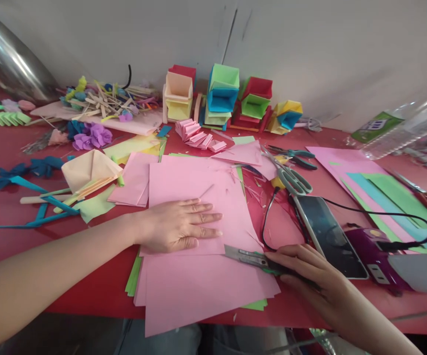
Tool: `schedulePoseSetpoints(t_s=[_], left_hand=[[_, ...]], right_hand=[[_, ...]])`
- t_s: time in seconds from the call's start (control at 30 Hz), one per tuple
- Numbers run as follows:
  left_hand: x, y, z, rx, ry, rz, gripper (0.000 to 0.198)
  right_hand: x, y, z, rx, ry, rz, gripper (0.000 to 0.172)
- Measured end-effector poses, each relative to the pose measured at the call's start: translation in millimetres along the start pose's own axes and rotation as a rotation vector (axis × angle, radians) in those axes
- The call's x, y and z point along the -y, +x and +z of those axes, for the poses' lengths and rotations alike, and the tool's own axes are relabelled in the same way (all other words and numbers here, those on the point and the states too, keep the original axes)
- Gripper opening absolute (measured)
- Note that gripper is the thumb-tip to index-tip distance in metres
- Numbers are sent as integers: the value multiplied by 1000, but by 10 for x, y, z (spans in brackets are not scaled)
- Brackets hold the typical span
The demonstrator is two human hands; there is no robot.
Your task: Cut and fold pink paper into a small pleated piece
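Note:
My left hand lies flat with its fingers spread, pressing on a sheet of pink paper. Beneath it is a stack of more pink paper, with green sheets poking out at the edges. In my right hand is a utility knife, its blade pointing left. The blade tip is at the lower right corner of the top pink sheet. Thin pink paper strips lie scattered right of the stack.
Grey-handled scissors, pliers, a phone and a purple power adapter with cables lie to the right. Folded paper boxes stand along the wall. Paper flowers and a beige paper piece are on the left.

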State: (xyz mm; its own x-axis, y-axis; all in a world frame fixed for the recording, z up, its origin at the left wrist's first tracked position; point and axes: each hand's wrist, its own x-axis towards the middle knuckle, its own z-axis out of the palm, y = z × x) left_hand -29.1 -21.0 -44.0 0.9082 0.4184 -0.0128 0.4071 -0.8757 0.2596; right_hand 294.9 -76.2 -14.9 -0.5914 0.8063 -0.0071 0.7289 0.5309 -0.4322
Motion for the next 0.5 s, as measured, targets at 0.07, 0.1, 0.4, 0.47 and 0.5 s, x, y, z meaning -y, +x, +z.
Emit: schedulePoseSetpoints(t_s=[0.07,0.1,0.4,0.47,0.5], left_hand=[[5,0,5,-4,-7,8,47],[8,0,7,-4,-10,9,48],[-2,1,-5,9,-5,2,47],[-6,3,-7,8,-4,7,47],[-7,4,-9,8,-3,6,47]], right_hand=[[-3,-15,4,6,9,4,34],[-3,-22,8,-1,12,9,33],[42,-118,72,-63,-23,36,34],[60,-119,96,-82,-24,41,33],[70,-112,108,-89,-22,43,33]])
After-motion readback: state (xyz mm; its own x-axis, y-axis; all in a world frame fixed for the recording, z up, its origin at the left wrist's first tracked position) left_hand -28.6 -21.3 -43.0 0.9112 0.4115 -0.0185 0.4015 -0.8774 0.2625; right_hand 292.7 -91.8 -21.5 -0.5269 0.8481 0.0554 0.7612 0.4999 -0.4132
